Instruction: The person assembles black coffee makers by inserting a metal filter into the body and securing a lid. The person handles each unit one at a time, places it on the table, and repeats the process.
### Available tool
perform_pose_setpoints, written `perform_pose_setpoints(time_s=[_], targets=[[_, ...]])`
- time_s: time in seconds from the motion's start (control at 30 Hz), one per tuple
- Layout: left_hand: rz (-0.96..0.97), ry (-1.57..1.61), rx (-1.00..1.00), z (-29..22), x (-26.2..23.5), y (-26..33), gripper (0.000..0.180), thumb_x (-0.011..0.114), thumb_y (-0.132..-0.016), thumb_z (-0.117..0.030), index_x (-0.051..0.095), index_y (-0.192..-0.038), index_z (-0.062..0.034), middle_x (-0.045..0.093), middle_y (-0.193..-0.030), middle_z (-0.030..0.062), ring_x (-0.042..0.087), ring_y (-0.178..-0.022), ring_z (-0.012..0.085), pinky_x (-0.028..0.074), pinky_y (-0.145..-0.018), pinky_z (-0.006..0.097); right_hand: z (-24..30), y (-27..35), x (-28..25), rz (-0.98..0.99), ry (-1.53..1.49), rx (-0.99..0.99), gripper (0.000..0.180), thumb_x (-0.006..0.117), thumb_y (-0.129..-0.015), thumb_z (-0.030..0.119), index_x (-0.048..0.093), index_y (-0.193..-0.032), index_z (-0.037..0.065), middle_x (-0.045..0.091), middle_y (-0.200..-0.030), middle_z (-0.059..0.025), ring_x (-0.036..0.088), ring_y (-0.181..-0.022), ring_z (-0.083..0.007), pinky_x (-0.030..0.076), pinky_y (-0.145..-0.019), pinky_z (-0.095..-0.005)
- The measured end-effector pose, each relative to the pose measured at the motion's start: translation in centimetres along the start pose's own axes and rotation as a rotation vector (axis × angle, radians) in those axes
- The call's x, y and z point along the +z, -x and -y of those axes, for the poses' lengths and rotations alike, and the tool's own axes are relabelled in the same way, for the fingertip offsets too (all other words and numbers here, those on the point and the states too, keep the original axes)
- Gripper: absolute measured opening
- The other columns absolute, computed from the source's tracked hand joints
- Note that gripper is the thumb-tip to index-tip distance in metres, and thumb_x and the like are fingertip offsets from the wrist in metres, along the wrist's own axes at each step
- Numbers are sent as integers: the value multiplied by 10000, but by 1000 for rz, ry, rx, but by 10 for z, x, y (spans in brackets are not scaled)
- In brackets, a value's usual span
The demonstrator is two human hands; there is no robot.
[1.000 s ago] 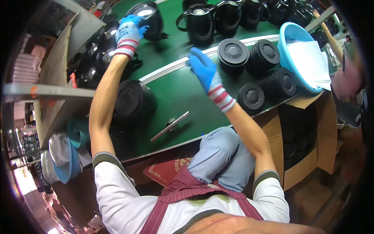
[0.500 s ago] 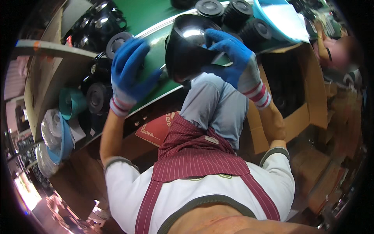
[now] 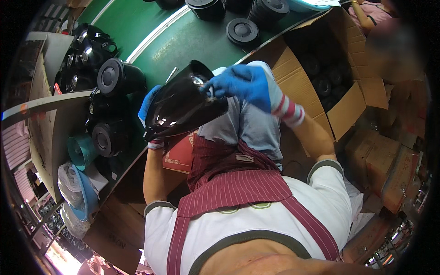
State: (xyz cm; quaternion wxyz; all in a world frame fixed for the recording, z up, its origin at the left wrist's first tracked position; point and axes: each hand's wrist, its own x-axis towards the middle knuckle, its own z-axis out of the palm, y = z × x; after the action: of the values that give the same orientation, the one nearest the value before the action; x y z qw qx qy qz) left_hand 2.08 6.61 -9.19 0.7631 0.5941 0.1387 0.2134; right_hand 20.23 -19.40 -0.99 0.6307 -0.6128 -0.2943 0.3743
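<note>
While leaning over a green worktop, gripping a glossy black cone-shaped shell in both blue-gloved hands above the lap, just off the worktop's near edge. Tilting the shell so its wide, shiny end is pointing down toward the left hand, mostly hidden behind it, with only a blue edge and a striped cuff showing; impossible to tell how those fingers are set. Reaching across with the right hand, fingers curled and pinching the shell's narrow upper rim. Wearing a striped maroon apron over a white shirt. Sitting near round black lidded parts crowding the worktop's left side, another black disc lying farther up. Flanking the right knee, an open cardboard box holding more dark round parts.
</note>
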Motion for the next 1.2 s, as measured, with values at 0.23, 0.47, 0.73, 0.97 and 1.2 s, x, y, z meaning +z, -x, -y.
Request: perform_pose_setpoints(time_s=[0.23, 0.47, 0.73, 0.97, 1.2], targets=[[139, -77, -131, 37, -19, 1, 520, 771, -912, -256, 637, -1320, 38, 716, -1232, 144, 710, -1095, 231, 563, -973, 364, -116, -149, -149, -184, 1695, 134, 1182, 916, -717, 446, 209, -1651, 290, 288, -1664, -188, 313, -1519, -422, 294, -1239, -533], [147, -97, -156, 50, -24, 3, 526, 777, -906, -273, 644, -1308, 39, 719, -1220, 142, 711, -1088, 228, 562, -973, 361, -92, -146, -134, -81, 1574, -1, 1122, 947, -710, 349, 294, -1622, 318, 390, -1586, -201, 419, -1448, -429, 380, -1199, -527], [117, -158, -47, 45, -29, -8, 533, 784, -899, -292, 653, -1294, 41, 722, -1206, 140, 712, -1079, 224, 560, -974, 357, 2, -42, -36, 196, 471, -312, 1224, 1010, -602, 371, 352, -1582, 47, 515, -1486, -174, 537, -1369, -308, 452, -1160, -448], [119, -247, 42, 32, -31, -1, 540, 790, -893, -309, 660, -1282, 43, 724, -1195, 138, 713, -1072, 221, 559, -975, 354, -4, -5, -23, 146, 409, -387, 1284, 1026, -539, 382, 352, -1579, 49, 501, -1501, -187, 545, -1361, -343, 501, -1120, -464], [120, -616, 473, -42, 21, 7, 454, 805, -860, -217, 704, -1230, 27, 762, -1095, 128, 745, -986, 212, 575, -916, 334, -18, 19, -30, 124, 255, -226, 881, 850, -796, 302, 439, -1525, 27, 565, -1421, -190, 602, -1273, -307, 511, -1085, -411]])
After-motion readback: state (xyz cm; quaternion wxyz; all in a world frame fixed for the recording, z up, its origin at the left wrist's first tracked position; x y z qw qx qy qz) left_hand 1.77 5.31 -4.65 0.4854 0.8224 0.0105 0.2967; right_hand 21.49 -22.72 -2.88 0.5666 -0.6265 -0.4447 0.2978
